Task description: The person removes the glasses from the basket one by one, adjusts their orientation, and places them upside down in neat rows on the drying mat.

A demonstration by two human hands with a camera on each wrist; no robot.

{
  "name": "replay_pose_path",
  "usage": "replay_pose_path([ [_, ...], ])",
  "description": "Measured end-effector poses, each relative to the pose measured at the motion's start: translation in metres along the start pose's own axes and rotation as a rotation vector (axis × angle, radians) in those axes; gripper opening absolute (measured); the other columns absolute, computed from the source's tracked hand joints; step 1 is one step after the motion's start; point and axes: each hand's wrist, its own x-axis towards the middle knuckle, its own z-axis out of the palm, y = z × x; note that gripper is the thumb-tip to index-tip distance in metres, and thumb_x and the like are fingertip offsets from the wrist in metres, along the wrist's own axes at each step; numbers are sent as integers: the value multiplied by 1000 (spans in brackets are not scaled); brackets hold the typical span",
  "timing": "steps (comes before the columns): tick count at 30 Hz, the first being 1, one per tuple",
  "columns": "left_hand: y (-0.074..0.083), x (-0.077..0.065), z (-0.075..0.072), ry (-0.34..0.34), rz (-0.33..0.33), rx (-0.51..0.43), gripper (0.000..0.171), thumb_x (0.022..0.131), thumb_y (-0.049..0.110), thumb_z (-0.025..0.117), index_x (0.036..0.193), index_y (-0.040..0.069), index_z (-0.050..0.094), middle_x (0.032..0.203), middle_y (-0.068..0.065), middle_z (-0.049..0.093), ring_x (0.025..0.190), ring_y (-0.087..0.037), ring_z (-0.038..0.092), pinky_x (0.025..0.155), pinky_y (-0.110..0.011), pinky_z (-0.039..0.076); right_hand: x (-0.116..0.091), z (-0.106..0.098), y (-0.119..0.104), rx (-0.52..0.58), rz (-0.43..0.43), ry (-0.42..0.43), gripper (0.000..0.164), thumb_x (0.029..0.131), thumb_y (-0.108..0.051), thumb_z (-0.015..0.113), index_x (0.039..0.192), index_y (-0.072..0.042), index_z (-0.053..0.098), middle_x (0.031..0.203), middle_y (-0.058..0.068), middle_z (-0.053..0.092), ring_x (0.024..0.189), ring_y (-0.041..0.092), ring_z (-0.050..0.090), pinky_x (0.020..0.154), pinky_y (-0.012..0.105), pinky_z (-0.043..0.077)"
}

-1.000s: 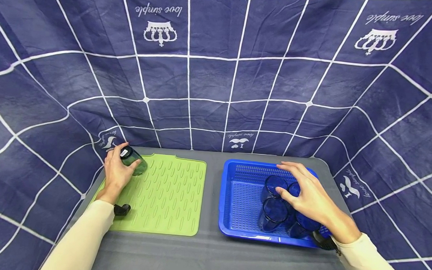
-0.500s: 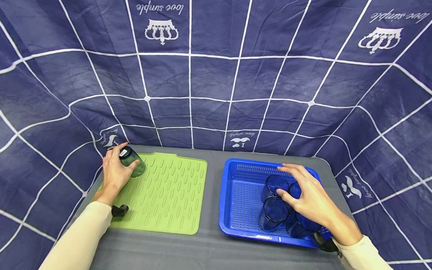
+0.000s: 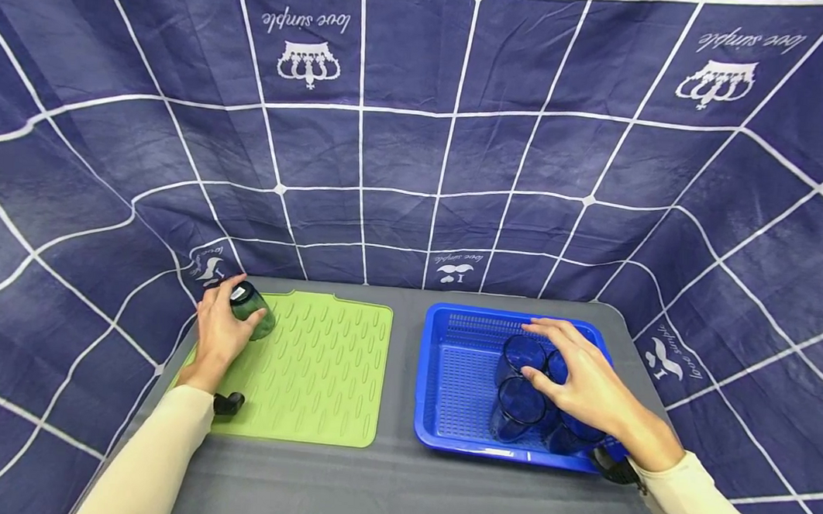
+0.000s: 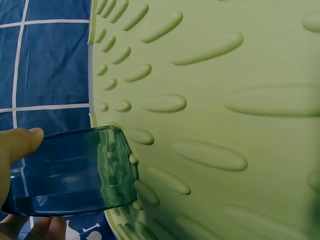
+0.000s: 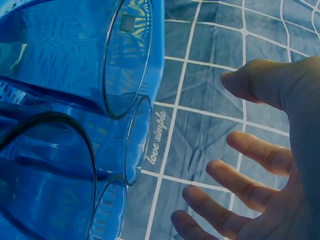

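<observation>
At the far left corner of the green ridged mat (image 3: 322, 369), my left hand (image 3: 221, 326) grips a clear glass (image 3: 251, 309). A white label shows at the glass's upper end. In the left wrist view the thumb lies along one side of this glass (image 4: 75, 170), fingertips on the other, and its far end is at the mat's ridges. Over the blue basket (image 3: 430, 382), my right hand (image 3: 589, 383) is held with fingers spread. Several drinking glasses (image 3: 519, 406) stand below it in the basket's right half. The right wrist view shows that hand (image 5: 265, 165) apart from their rims, holding nothing.
Mat and basket lie side by side on a grey table (image 3: 400, 474), with a strip of table between them. A dark blue curtain (image 3: 403, 156) with white lines rises behind and along both sides. Black straps (image 3: 613, 465) circle both wrists.
The left hand keeps its grip, and the glass tilts slightly more upright at the mat's corner. My right hand stays over the basket, shifting only slightly left.
</observation>
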Motion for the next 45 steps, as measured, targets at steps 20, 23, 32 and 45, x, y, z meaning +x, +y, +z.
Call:
replay_pose_path([
  [20,1,-3,0,0,1,-8,81,91,8,96,163,13,59,155,-45,58,142,-66,53,123,-77,38,-7,-1,-15,-41,-49,-121,66,93,-33,99,154,-21,73,157,3,72,145,38,69,115,67,59],
  [23,0,-3,1,1,12,-8,81,91,7,95,164,12,59,155,-44,58,144,-64,53,124,-78,37,-10,4,-18,-97,-83,-141,67,90,-37,101,151,-26,76,149,-2,72,138,32,71,105,59,65],
  [32,1,-4,0,-18,-6,4,83,92,7,94,166,12,56,157,-44,56,145,-64,51,126,-74,36,-18,16,-25,-187,-71,-218,62,83,-46,105,138,-35,81,131,-5,65,115,20,69,68,37,60],
  [45,1,-2,-2,-53,-32,46,86,95,12,95,170,15,53,160,-45,54,144,-66,51,124,-74,38,-27,26,-24,-168,-43,-214,64,78,-36,110,135,-32,82,129,-2,62,114,25,68,69,39,60],
])
